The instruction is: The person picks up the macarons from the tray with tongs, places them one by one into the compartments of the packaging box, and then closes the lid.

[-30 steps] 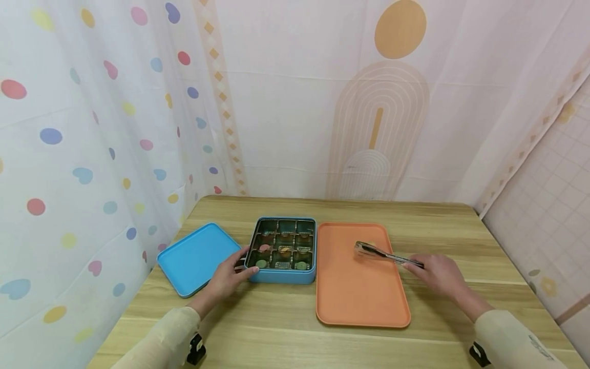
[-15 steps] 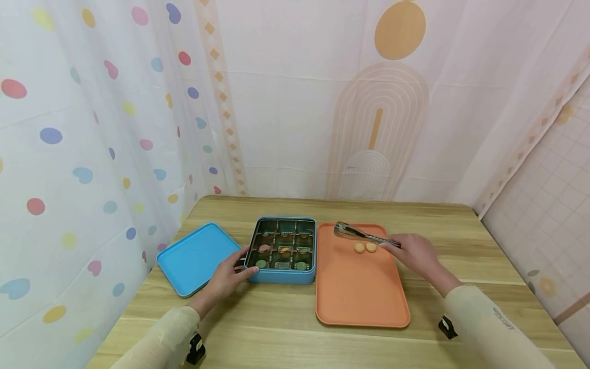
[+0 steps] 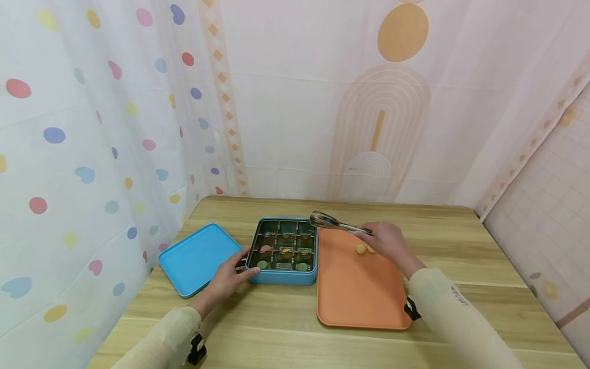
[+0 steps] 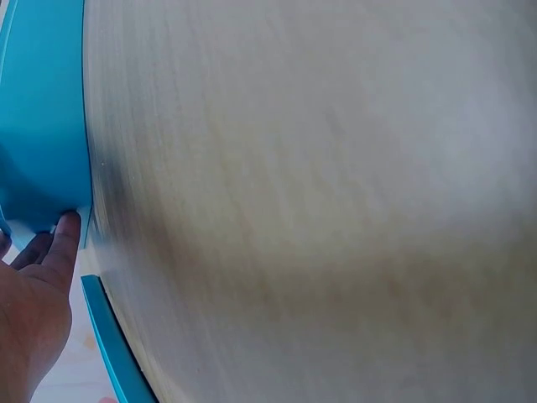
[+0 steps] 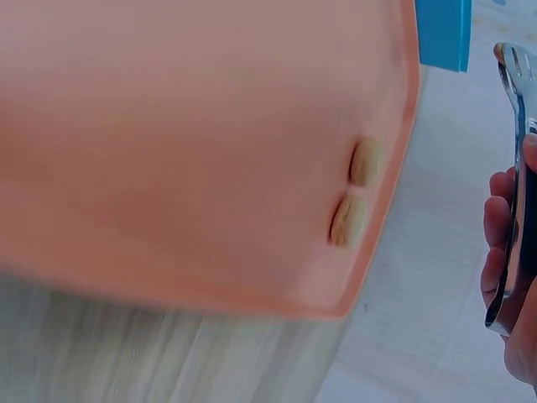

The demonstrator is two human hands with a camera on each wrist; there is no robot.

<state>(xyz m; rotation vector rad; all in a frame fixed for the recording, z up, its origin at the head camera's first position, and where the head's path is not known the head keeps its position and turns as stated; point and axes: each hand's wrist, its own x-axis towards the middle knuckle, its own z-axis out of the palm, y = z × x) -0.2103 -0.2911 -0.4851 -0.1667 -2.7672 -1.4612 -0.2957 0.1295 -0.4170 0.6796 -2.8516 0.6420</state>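
My left hand (image 3: 229, 275) holds the front left corner of a blue box (image 3: 283, 278), thumb at the front rim and fingers along the side. A clear divided insert (image 3: 282, 259) in the box bears several small round pieces, green, pink and orange. My right hand (image 3: 386, 241) grips metal tongs (image 3: 338, 224), whose head is over the box's back right corner in the head view. In the right wrist view, a tan edge of something (image 5: 499, 53) shows at the tong tips. Two round tan cookies (image 5: 366, 162) lie on an orange tray (image 3: 359, 294), partly under my right hand in the head view.
A blue lid (image 3: 200, 259) lies on the wooden table (image 3: 258, 328) left of the box. The tray stands right beside the box. Patterned curtains (image 3: 295, 102) hang behind and along the sides of the table.
My right hand has lifted the tongs off the tray and carried them left and back to the box, uncovering the two cookies. My left hand stays at the box.
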